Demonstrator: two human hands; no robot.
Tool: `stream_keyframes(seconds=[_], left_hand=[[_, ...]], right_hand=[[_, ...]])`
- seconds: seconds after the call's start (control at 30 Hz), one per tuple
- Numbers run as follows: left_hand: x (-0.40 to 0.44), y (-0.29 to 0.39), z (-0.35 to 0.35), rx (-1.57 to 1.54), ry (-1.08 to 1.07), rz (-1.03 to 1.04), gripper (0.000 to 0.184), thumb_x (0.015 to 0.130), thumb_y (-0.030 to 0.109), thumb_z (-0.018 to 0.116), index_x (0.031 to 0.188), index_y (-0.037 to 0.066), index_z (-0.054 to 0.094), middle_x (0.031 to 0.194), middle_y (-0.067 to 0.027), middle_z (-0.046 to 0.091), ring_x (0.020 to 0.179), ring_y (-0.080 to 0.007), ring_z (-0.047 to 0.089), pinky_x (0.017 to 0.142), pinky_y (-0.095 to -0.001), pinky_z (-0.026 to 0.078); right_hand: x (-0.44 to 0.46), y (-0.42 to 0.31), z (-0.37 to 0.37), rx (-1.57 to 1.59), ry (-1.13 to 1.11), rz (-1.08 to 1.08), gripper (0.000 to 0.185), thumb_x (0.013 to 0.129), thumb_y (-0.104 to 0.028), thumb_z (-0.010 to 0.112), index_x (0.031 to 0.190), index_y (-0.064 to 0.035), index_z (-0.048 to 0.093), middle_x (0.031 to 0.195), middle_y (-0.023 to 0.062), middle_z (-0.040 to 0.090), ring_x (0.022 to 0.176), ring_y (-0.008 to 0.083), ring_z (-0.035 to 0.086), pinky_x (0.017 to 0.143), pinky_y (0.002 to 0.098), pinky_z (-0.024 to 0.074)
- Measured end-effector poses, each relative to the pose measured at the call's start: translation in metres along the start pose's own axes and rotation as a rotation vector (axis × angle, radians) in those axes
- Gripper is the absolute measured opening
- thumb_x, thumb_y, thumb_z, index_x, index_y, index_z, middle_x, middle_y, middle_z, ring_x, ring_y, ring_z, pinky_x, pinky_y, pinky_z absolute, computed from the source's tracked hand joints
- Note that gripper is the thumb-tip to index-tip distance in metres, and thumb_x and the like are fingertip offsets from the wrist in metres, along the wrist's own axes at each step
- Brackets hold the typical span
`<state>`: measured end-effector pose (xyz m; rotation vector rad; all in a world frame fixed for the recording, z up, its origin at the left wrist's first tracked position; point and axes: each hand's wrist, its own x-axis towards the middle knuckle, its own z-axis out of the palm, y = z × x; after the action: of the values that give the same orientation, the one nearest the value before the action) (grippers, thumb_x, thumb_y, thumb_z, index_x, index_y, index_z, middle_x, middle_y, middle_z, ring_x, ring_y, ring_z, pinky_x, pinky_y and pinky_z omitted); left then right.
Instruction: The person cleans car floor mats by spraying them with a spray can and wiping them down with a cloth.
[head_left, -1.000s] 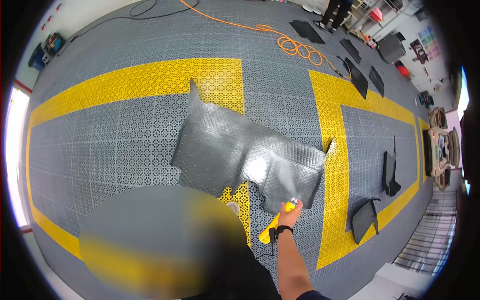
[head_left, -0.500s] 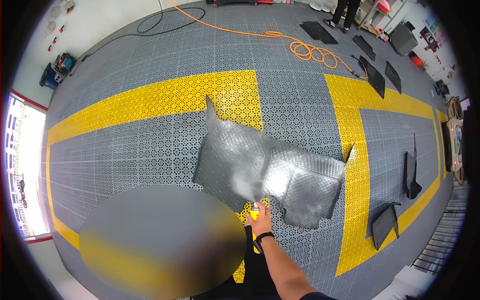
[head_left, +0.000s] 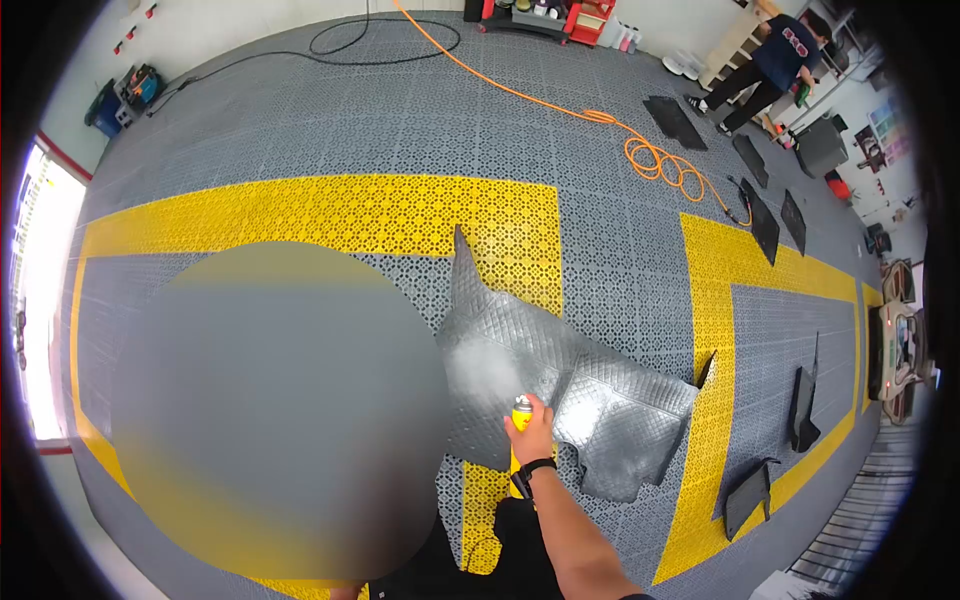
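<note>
My right hand [head_left: 532, 430], with a black watch on the wrist, is wrapped round a yellow spray can [head_left: 521, 416]. The can stands upright with its white nozzle at the top, over the near edge of a large black quilted car floor mat [head_left: 625, 385]. Pale mist or a whitish patch shows on the mat's left part, just past the nozzle. A bright glare lies on its middle. A big blurred disc covers the lower left, and my left hand cannot be seen; only a sliver of skin shows below the disc.
Smaller black mats [head_left: 748, 497] lie on the grey and yellow tiled floor [head_left: 400, 215] at right. An orange hose [head_left: 655, 160] is coiled further back, near more mats. At the upper right a person [head_left: 775, 65] bends by a shelf. A red cart [head_left: 585, 20] stands by the back wall.
The view has tilted up, showing more of the back wall and the bending person. The mist cloud near the nozzle looks thinner. My right hand still holds the can; the blurred disc has grown.
</note>
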<state>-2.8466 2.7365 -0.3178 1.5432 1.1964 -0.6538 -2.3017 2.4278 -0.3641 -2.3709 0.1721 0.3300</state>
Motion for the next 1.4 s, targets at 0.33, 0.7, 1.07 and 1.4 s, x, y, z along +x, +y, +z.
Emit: stream_keyframes(seconds=[0.33,0.7,1.07,1.4], left_hand=[[0.031,0.007,-0.144,-0.580,0.139,-0.456,0.034,0.097,0.012,0.072,0.129,0.002,0.072,0.111,-0.0143,0.072,0.100,-0.0227,0.068,0.081,-0.0422,0.058],[0.056,-0.027,-0.179,-0.465,0.029,-0.579,0.047,0.093,0.016,0.080,0.137,0.012,0.063,0.122,-0.0121,0.064,0.111,-0.0285,0.061,0.084,-0.0504,0.053],[0.090,-0.006,-0.190,-0.282,-0.034,-0.422,0.021,0.085,0.005,0.081,0.105,0.002,0.075,0.078,0.0004,0.066,0.068,-0.0122,0.062,0.059,-0.0305,0.046],[0.108,0.083,-0.145,-0.125,-0.155,-0.263,0.028,0.091,0.005,0.076,0.119,0.003,0.075,0.088,-0.0012,0.073,0.073,-0.0111,0.064,0.063,-0.0278,0.048]], right_hand=[[0.175,-0.141,0.086,-0.070,0.185,-0.234,0.072,0.088,-0.018,0.086,0.151,-0.0165,0.050,0.138,0.0226,0.057,0.128,0.0460,0.057,0.109,0.0540,0.0491],[0.188,-0.149,0.128,-0.287,0.061,-0.075,0.077,0.086,-0.018,0.088,0.151,-0.0208,0.048,0.130,0.0246,0.056,0.116,0.0472,0.064,0.099,0.0527,0.0550],[-0.010,0.011,0.114,-0.235,-0.266,0.108,0.074,0.087,-0.026,0.088,0.149,-0.0263,0.048,0.127,0.0260,0.058,0.115,0.0514,0.065,0.096,0.0564,0.0571],[-0.186,0.127,0.014,-0.145,0.080,0.503,0.075,0.084,-0.022,0.089,0.147,-0.0197,0.048,0.128,0.0263,0.055,0.113,0.0496,0.063,0.097,0.0533,0.0550]])
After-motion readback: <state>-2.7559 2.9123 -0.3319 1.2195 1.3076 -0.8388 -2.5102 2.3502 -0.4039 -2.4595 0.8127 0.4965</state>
